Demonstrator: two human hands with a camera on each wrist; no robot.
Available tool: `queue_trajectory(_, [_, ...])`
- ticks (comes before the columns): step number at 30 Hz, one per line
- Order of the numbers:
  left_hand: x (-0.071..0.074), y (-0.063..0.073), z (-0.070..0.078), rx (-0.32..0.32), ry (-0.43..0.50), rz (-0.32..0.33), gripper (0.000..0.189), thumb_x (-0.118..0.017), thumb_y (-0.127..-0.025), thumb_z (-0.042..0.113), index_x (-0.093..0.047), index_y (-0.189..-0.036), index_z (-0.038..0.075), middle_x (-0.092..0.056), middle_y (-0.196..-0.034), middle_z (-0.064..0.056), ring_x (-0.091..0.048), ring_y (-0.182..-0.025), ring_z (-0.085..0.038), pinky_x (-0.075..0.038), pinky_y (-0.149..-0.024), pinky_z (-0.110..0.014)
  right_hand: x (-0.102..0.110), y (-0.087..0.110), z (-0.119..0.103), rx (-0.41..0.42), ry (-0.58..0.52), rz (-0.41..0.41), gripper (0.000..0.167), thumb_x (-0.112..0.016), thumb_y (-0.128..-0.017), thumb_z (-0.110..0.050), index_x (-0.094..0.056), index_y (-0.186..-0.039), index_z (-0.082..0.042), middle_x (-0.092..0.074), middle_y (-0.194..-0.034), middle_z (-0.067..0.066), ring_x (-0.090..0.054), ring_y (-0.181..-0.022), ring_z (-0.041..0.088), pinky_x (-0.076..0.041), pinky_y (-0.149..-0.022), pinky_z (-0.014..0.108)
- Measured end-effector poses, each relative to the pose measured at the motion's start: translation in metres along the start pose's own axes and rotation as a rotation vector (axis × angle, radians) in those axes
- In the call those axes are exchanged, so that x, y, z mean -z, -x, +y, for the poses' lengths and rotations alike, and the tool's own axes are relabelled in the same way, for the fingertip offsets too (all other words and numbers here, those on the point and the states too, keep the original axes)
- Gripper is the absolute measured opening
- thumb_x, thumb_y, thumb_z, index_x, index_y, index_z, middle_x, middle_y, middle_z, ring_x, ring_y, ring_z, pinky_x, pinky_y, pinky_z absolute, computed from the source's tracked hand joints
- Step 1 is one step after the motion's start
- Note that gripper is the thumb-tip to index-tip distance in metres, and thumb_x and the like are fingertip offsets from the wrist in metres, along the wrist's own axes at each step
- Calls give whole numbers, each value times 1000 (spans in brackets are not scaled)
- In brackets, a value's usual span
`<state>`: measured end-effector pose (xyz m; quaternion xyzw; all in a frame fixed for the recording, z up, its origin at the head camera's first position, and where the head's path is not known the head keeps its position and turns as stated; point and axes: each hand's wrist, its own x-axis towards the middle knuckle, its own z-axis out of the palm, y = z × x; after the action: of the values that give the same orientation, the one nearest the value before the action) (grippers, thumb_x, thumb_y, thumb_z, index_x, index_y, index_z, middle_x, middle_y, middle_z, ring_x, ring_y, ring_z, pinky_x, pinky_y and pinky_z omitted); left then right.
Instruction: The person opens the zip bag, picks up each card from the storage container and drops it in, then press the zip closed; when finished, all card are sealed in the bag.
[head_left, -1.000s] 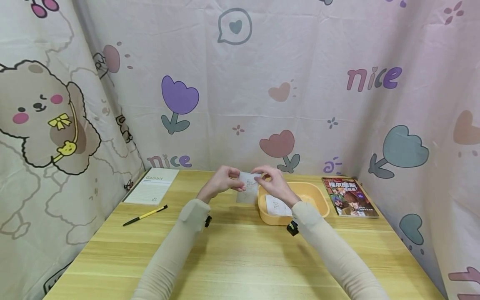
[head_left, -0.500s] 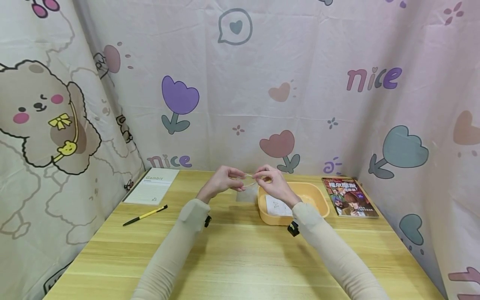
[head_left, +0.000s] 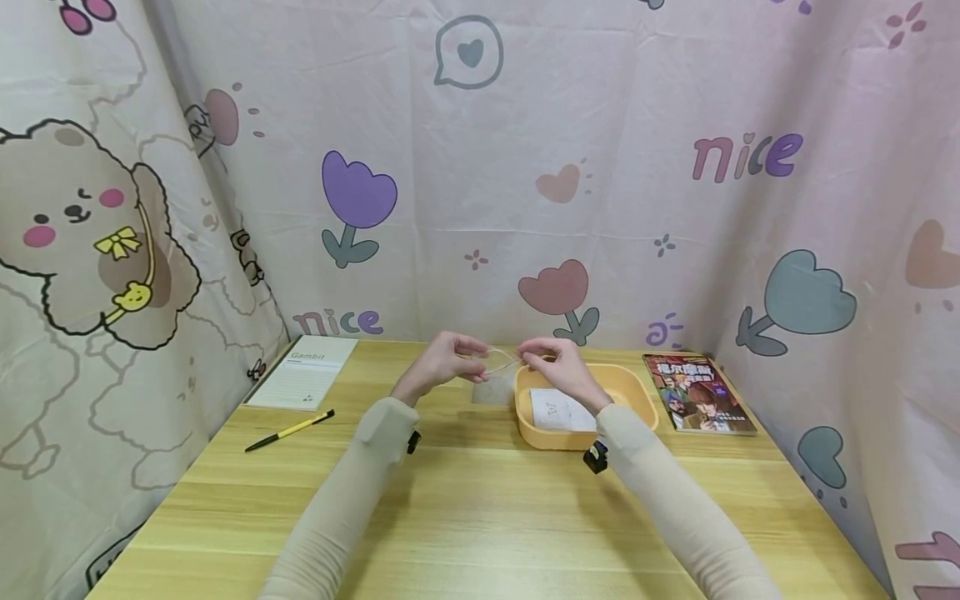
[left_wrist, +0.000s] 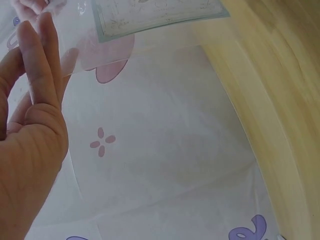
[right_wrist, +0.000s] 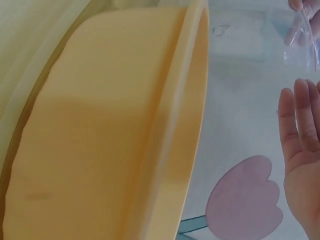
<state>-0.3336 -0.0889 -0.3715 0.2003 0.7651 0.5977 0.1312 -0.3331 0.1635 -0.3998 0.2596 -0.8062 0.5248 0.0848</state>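
Note:
A clear plastic bag (head_left: pixel 498 363) is held up between the two hands, its mouth spread into a loop. The left hand (head_left: pixel 450 360) pinches its left edge between thumb and fingers. At the bag's right edge, thumb and fingers of the right hand (head_left: pixel 557 365) pinch the plastic, though this contact is small in view. The left wrist view shows a pale panel (left_wrist: pixel 160 17) with a teal border on the bag. In the right wrist view the right hand (right_wrist: pixel 302 135) has its visible fingers nearly straight, its thumb out of frame.
A yellow plastic basin (head_left: pixel 540 440) stands beneath the right hand, with a white sheet (head_left: pixel 555 410) bearing a faint drawing inside. On the left of the wooden table (head_left: pixel 480 517) lie a notebook (head_left: pixel 307 375) and a yellow-black pen (head_left: pixel 290 431). A comic-style book (head_left: pixel 701 396) lies at right.
The bag has turned from showing its drawn face to showing its mouth as a loop. The right hand has shifted slightly right; the left hand has hardly moved.

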Motion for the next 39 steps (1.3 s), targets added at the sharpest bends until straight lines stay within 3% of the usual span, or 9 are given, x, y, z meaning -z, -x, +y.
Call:
queue_trajectory(9, [1, 1, -2, -10, 2, -3, 43, -68, -87, -7, -56, -128, -13, -70, -107, -26, -74, -80, -28, -63, -82, -44, 12, 6, 16, -57, 62, -23, 16, -68, -92, -10, -72, -105, -1, -73, -99, 18, -66, -76, 8, -63, -73, 35])
queue_trajectory(15, [1, 3, 0, 3, -12, 2, 41, -68, -87, -6, -58, -127, -10, -68, -110, -27, -74, -83, -32, -61, -85, -48, 19, 9, 30, -104, 94, -53, 17, -67, -91, -2, -71, -106, 4, -70, -101, 24, -67, -84, 30, -63, -75, 45])
queue_trajectory(17, [0, 3, 1, 6, -18, 2, 41, -68, -87, -6, -58, -127, -9, -67, -113, -29, -74, -82, -29, -59, -88, -51, 22, 11, 35, -117, 114, -69, 18, -68, -90, -2, -71, -106, 4, -70, -101, 24, -67, -88, 33, -63, -74, 39])
queue_trajectory(20, [-1, 2, 2, 6, -22, 0, 40, -67, -88, -5, -59, -127, -8, -65, -117, -31, -74, -79, -24, -57, -90, -53, 26, 14, 43, -153, 140, -94, 20, -71, -89, -7, -72, -108, 1, -72, -101, 18, -66, -90, 26, -59, -73, 26])
queue_trajectory(23, [-1, 1, 1, 0, -23, -4, 40, -67, -88, -5, -59, -126, -8, -64, -118, -31, -74, -79, -23, -57, -89, -53, 31, 19, 49, -190, 169, -128, 24, -73, -88, -9, -72, -110, 1, -73, -101, 14, -65, -91, 21, -56, -75, 21])
queue_trajectory(29, [0, 1, -1, 11, -19, 1, 40, -67, -88, -5, -58, -127, -9, -66, -115, -29, -74, -79, -25, -59, -88, -51, 37, 26, 62, -201, 211, -209, 34, -75, -84, -6, -68, -115, 6, -70, -109, 22, -66, -98, 28, -57, -88, 34])
queue_trajectory(39, [0, 0, 0, 12, -27, 16, 40, -69, -87, -4, -60, -126, -7, -69, -112, -23, -74, -79, -23, -63, -81, -41, 43, 31, 71, -248, 345, -313, 39, -78, -80, -7, -69, -118, 0, -68, -120, 18, -60, -116, 37, -46, -106, 56])
